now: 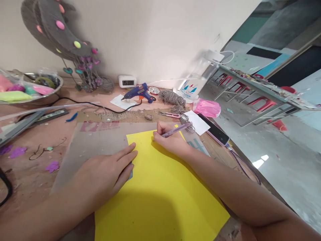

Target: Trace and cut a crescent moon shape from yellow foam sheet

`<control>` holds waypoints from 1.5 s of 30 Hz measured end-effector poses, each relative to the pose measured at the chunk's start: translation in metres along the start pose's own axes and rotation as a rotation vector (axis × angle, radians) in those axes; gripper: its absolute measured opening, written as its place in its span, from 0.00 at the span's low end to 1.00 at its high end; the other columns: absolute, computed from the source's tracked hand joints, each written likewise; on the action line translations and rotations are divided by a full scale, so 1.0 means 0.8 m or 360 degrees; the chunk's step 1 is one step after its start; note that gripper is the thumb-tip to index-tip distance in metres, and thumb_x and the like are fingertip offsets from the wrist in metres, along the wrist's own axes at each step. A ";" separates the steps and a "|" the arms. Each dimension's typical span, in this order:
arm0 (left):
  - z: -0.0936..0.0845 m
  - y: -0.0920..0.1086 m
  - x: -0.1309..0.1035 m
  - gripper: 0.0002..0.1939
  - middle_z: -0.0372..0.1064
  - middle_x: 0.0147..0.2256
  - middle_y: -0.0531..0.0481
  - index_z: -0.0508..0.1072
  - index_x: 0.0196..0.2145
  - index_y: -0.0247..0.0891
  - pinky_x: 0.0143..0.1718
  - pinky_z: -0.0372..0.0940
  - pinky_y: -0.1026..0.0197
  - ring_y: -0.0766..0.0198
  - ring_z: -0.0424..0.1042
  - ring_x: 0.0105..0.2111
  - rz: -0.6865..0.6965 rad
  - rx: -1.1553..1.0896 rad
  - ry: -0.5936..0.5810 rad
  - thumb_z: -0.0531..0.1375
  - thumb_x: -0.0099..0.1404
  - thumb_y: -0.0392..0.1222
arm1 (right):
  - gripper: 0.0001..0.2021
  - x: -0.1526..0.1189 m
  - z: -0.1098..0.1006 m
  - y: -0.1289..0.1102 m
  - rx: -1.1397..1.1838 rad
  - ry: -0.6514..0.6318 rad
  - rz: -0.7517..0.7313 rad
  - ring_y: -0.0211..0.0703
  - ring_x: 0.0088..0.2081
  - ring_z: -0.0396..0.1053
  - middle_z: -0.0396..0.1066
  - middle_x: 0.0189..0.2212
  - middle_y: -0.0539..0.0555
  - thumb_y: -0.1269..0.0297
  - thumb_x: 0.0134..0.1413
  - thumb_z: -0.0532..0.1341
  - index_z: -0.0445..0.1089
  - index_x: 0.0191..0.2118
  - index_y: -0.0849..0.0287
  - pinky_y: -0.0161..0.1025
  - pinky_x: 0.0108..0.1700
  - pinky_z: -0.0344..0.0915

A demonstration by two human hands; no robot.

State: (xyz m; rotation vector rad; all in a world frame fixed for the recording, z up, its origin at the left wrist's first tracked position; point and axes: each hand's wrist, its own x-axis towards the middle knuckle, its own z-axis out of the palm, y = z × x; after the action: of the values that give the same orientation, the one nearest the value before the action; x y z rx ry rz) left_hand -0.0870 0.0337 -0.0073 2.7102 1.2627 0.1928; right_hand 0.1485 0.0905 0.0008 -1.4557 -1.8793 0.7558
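A bright yellow sheet (150, 187) lies over a translucent plastic sheet with printing (100, 137) on the table. My left hand (107, 170) rests flat at the yellow sheet's left edge, fingers stretched out and fingertips on it. A small bluish piece (130, 174) shows beneath those fingers. Near the far edge of the yellow sheet, my right hand (170, 139) is closed around a pale purple pen (175, 130). The pen slants up to the right; its tip is hidden by my fingers, so I cannot tell whether it touches the sheet.
Behind lie a blue glue gun (137, 93), a small digital clock (127, 81), grey yarn (172, 98) and a pink cutter (170, 115). A phone (215, 129) and pink bag (207, 107) sit right. A metal bowl (59, 85) and purple flower cutouts (52, 166) are left.
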 end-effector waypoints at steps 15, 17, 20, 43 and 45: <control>-0.002 0.002 0.000 0.23 0.61 0.60 0.53 0.71 0.56 0.44 0.34 0.74 0.52 0.53 0.79 0.38 0.0024 0.0071 0.0017 0.45 0.71 0.45 | 0.12 -0.003 -0.001 0.003 0.0054 -0.0093 0.0026 0.33 0.22 0.50 0.49 0.19 0.43 0.68 0.48 0.56 0.49 0.23 0.55 0.34 0.24 0.47; -0.002 0.001 0.000 0.23 0.60 0.61 0.53 0.71 0.56 0.43 0.34 0.74 0.52 0.54 0.79 0.38 0.0034 0.0076 0.0010 0.45 0.71 0.45 | 0.12 -0.007 -0.002 0.003 0.0068 -0.0136 0.0035 0.32 0.21 0.50 0.49 0.18 0.43 0.68 0.48 0.56 0.49 0.22 0.55 0.34 0.24 0.47; -0.002 0.000 -0.001 0.23 0.59 0.61 0.53 0.71 0.56 0.43 0.34 0.74 0.53 0.54 0.79 0.39 0.0051 0.0081 -0.0002 0.45 0.71 0.44 | 0.12 -0.014 -0.002 0.001 0.0079 -0.0201 0.0036 0.32 0.20 0.48 0.48 0.18 0.42 0.68 0.48 0.56 0.49 0.22 0.55 0.34 0.22 0.45; 0.008 -0.003 -0.001 0.21 0.65 0.58 0.50 0.73 0.53 0.39 0.28 0.71 0.57 0.58 0.80 0.34 0.0180 0.0132 0.0267 0.46 0.71 0.43 | 0.14 -0.027 0.002 -0.008 0.0052 -0.0270 -0.0019 0.31 0.19 0.46 0.49 0.16 0.42 0.68 0.49 0.57 0.48 0.21 0.55 0.33 0.22 0.44; 0.009 -0.004 -0.001 0.20 0.67 0.57 0.50 0.74 0.52 0.39 0.28 0.71 0.58 0.57 0.80 0.34 0.0179 0.0113 0.0292 0.47 0.71 0.42 | 0.14 -0.030 0.004 -0.011 0.0101 -0.0328 0.0004 0.31 0.19 0.48 0.50 0.16 0.42 0.67 0.49 0.57 0.49 0.22 0.55 0.33 0.22 0.44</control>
State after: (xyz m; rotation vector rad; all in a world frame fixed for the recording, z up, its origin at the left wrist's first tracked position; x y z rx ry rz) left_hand -0.0886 0.0343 -0.0152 2.8834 1.1819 0.4262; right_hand 0.1447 0.0648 0.0022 -1.3854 -1.9855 0.9902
